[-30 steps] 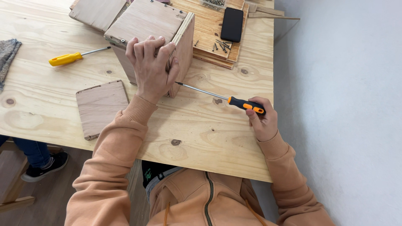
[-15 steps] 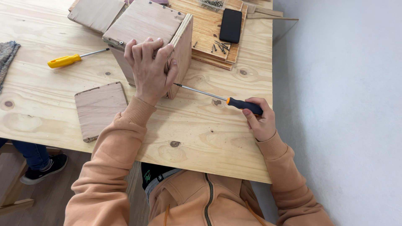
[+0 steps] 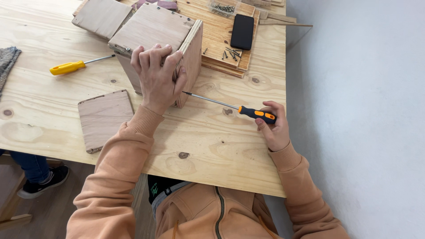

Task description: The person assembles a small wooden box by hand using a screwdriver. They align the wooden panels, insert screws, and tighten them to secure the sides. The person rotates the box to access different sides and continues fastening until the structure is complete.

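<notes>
Right hand: the right hand (image 3: 274, 128) is clenched around the orange-and-black handle of a screwdriver (image 3: 256, 114), fingers wrapped over the grip.
Screwdriver: it lies nearly level above the table, handle to the right, thin metal shaft running up and left; its tip meets the lower right edge of the wooden box (image 3: 155, 40), just beside the left thumb.
Left hand: the left hand (image 3: 157, 79) presses flat on the near side of the box, fingers curled over its top edge, thumb against the side panel; it grasps the box and holds it in place.
Box: it stands on the table (image 3: 212, 146) towards the far middle, tilted a little, with small screws showing along its top corners.
Loose panel: a square wooden panel (image 3: 105, 118) lies flat on the table to the left of the left forearm, apart from the box.
Second screwdriver: a yellow screwdriver (image 3: 73, 66) lies on the table left of the box, untouched.
Beyond the box: a stack of boards (image 3: 219, 33) carries a black phone (image 3: 242, 32) and scattered screws (image 3: 231, 54).
Far left: a grey cloth (image 3: 6, 62) at the table's edge.
</notes>
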